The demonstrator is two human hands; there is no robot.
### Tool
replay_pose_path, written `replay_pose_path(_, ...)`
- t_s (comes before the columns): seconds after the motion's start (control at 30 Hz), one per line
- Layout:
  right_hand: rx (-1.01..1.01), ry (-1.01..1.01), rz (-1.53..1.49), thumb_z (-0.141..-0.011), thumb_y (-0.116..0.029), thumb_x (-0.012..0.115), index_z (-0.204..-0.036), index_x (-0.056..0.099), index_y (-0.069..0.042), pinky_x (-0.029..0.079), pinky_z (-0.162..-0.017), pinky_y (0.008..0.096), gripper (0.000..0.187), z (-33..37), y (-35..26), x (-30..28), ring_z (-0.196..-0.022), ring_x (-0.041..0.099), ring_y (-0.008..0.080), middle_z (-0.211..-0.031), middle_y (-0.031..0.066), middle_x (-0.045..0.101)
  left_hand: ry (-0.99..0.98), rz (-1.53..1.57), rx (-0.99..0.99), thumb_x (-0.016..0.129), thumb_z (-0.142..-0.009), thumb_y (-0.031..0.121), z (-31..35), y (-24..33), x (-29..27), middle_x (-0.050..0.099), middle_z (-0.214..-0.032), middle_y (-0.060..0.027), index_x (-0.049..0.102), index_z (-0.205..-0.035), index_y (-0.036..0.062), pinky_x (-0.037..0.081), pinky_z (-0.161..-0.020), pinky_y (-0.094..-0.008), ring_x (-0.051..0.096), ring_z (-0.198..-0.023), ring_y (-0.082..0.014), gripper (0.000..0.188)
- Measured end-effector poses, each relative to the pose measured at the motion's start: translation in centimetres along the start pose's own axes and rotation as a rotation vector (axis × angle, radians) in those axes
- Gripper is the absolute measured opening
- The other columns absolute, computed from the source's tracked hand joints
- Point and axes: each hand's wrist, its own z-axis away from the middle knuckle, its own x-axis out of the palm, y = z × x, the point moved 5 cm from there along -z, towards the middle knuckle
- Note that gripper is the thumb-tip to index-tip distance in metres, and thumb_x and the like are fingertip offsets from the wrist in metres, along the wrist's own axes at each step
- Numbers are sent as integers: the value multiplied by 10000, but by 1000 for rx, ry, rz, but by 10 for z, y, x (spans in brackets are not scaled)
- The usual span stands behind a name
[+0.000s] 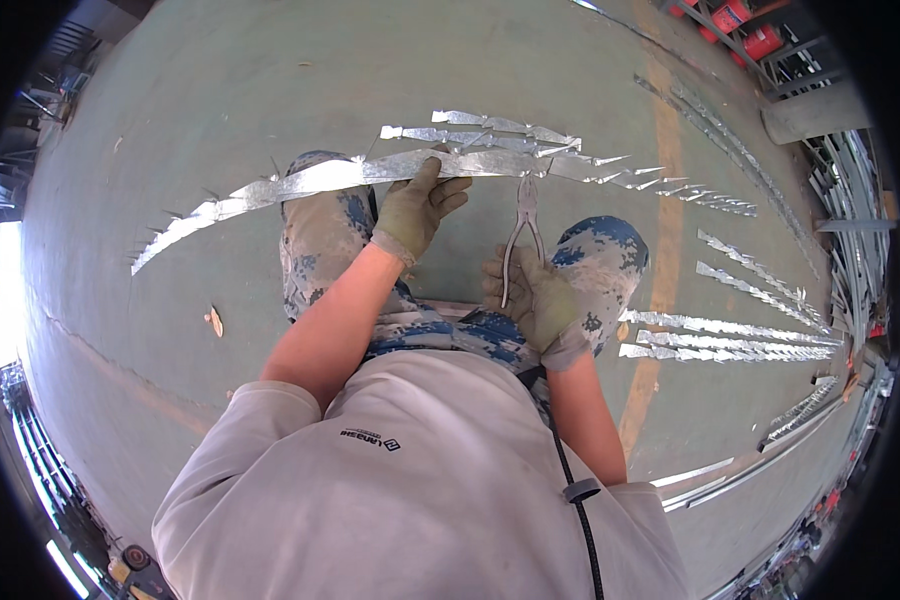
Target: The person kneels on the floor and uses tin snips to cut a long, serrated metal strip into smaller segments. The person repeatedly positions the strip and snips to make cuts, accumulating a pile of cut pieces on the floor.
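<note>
One long spiked metal strip [320, 178] out front, across L knee [320, 235]; my gloved L hand [420, 212] pinches it, gloved R hand [543, 300] grips pliers [527, 203], tips at strip's near edge. 2 more strips [500, 124] just beyond.

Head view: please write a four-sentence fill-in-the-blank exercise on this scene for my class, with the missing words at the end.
1. The left hand, which grips the long spiked strip, is covered by a ____.
2. The right hand holds the pliers by their ____.
3. In the picture, the pliers are to the ____ of the left hand.
4. A dry leaf on the floor lies to the ____ of the left forearm.

Missing words: glove; handles; right; left.
</note>
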Motion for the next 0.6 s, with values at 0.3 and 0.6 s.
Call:
replay_pose_path(0.3, 30, 208, 455, -1049, -325, 600, -1214, 644, -12, 591, -716, 334, 356, 3, 19, 14, -853, 695, 199, -1052, 103, 715, 70, -54, 12, 565, -1066, 210, -2, -2, -2, 686, -1175, -90, 577, -1308, 37, 605, -847, -373, 716, -1037, -248, 298)
replay_pose_path(0.6, -57, 225, 564, -1052, -329, 602, -1219, 651, -23, 582, -698, 330, 352, -13, 27, 13, -829, 692, 176, -1045, 87, 716, 86, -58, 42, 561, -1061, 181, -2, -3, 0, 689, -1178, -119, 592, -1295, 26, 617, -827, -375, 720, -1019, -246, 282)
